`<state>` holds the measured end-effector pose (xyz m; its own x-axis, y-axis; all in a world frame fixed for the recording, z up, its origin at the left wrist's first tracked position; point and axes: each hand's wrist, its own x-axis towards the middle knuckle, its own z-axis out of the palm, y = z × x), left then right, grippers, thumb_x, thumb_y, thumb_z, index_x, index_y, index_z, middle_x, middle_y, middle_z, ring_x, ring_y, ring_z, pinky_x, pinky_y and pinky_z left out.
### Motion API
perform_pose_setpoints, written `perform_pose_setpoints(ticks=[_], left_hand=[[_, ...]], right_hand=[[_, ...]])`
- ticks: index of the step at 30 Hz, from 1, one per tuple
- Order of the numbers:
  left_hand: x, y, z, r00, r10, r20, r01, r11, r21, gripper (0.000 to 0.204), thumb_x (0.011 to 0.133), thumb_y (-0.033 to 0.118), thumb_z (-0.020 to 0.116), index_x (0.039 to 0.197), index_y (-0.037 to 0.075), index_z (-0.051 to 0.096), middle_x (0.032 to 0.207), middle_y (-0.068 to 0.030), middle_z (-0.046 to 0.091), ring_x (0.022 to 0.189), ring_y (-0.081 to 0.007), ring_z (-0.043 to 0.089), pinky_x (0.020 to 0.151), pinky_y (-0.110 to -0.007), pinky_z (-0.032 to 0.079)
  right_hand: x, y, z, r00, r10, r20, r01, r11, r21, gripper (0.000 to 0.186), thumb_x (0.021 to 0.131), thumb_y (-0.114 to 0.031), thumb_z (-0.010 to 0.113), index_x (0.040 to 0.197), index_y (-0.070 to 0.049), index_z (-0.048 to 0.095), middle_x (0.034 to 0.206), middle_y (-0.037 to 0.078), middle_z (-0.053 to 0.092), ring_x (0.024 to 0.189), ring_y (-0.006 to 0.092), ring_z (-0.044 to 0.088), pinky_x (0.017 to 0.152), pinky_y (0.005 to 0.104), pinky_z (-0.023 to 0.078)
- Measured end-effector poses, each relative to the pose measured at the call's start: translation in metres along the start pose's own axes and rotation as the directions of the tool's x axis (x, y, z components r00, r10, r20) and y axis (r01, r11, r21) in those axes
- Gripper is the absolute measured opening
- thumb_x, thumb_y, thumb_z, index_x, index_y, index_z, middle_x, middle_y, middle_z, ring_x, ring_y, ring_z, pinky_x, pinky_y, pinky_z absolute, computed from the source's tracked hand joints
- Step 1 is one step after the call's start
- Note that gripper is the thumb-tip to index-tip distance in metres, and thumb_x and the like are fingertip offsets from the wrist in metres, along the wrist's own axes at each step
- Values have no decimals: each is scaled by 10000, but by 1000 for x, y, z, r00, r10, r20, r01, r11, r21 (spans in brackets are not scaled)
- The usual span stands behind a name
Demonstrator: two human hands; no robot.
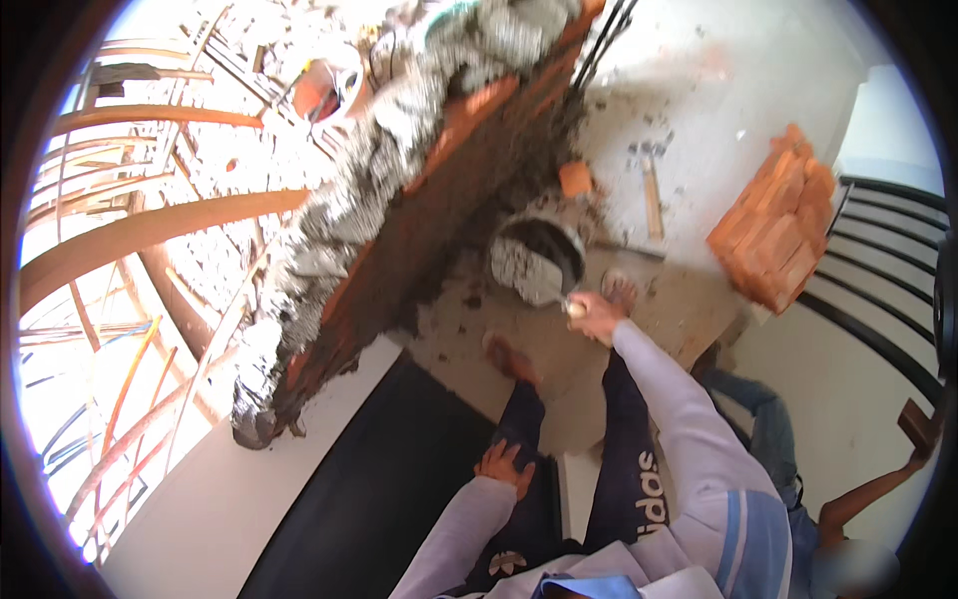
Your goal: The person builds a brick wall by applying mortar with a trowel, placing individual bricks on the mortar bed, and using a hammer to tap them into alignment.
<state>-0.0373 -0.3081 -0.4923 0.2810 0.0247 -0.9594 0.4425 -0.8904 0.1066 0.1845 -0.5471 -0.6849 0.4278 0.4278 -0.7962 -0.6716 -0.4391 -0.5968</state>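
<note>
My right hand (597, 314) grips the wooden handle of a trowel (529, 275), whose mortar-covered blade sits within the mouth of a dark round bucket (571, 250). My left hand (504, 464) rests on my left leg with its fingers spread. Left of the bucket runs a low brick wall (469, 150), its top heaped with rough wet mortar (399, 130). A single orange brick (576, 180) lies on the floor beyond the bucket.
Stacked orange bricks (773, 230) stand by black railings (878, 230) on the right, where another person (758, 419) is partly visible. A wooden strip (654, 200) lies on the floor. Debris and timber (160, 220) lie left of the wall, beside a dark slab (359, 479).
</note>
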Motion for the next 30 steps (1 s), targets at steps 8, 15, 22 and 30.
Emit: perform_pose_setpoints(ticks=[8,15,22,30], left_hand=[[20,13,32,997,-59,-47,57,997,-46,618,833,497,580,1366,203,478,1491,-49,327,1395,-273,255,1125,-515,197],[16,40,41,983,-150,-110,136,983,-126,591,821,456,572,1346,196,498,1462,-43,368,1388,-277,256,1111,-526,202],[21,46,59,968,-78,-240,40,986,-160,591,790,446,593,1298,148,540,1410,-73,421,1348,-294,315,1079,-520,239],[17,61,44,978,-125,-167,102,985,-139,579,784,437,592,1287,151,548,1401,-72,433,1335,-299,333,1088,-514,230]], right_hand=[[-194,-199,-136,946,-325,-23,292,879,-378,343,709,-177,726,1000,-42,605,666,21,505,556,102,487,497,287,412],[-226,-356,-213,465,-884,40,405,172,-898,307,741,-86,612,1047,-71,614,752,63,584,672,208,599,628,355,518],[-176,-344,-223,125,-992,-21,17,24,-1000,316,796,-58,590,1112,-71,576,855,95,575,697,256,609,625,371,529],[-174,-265,-153,680,-571,-459,491,820,-293,233,947,-234,529,1027,-16,518,625,63,541,486,120,510,433,290,399]])
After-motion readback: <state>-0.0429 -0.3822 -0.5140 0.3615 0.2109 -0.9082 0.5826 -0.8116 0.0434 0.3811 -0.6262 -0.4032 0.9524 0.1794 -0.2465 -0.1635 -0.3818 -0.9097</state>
